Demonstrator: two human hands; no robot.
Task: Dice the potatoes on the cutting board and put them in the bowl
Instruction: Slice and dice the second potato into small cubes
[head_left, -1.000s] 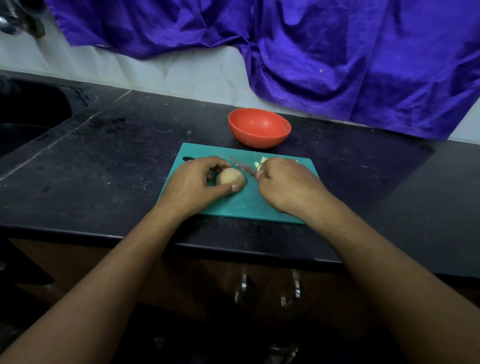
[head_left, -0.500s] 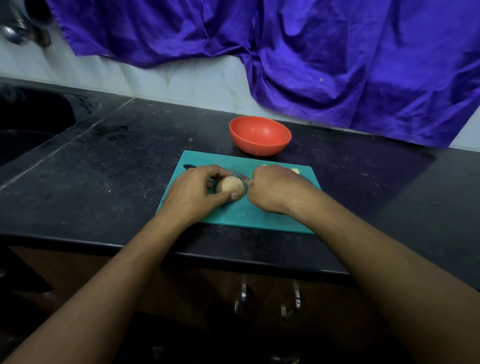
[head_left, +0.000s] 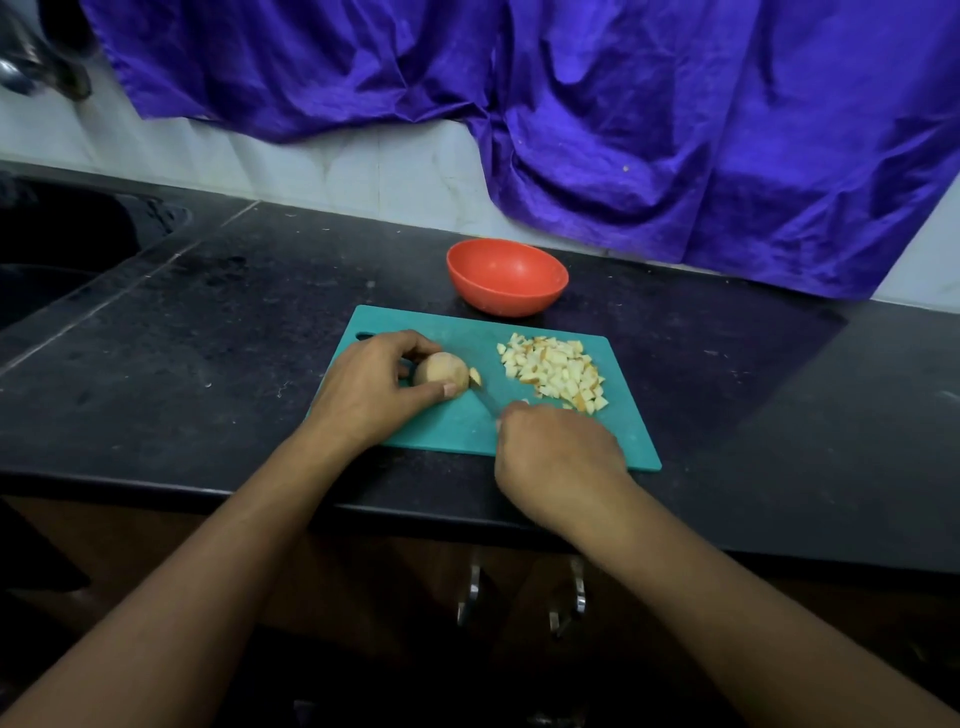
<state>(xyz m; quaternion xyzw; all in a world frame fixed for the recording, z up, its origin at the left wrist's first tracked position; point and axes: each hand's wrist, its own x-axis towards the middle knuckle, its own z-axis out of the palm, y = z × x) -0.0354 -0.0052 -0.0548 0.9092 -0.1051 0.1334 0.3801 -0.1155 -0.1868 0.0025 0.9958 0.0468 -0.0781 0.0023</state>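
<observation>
The left hand (head_left: 369, 389) clamps the round brown-skinned potato (head_left: 440, 368) at the left of the teal plastic cutting board (head_left: 457, 426), with the thumb tip right up by the cut face. A small sliced chip (head_left: 475, 376) leans against that face. The right hand (head_left: 558, 454), near the board's front edge, is curled round a knife whose handle it hides. Only the thin blade (head_left: 487, 401) shows, angled toward the potato.

A heap of pale potato dice (head_left: 556, 371) sits on the right half of the board. The orange-red plastic bowl (head_left: 506, 275) waits just beyond the far edge on the black stone counter (head_left: 218, 332), and no dice show inside it.

The danger spot is that thumb: if the rounded potato rolls under the blade, the cut could slide into it. The heap also lies close to the knife hand, so a careless sweep could scatter dice onto the counter.
</observation>
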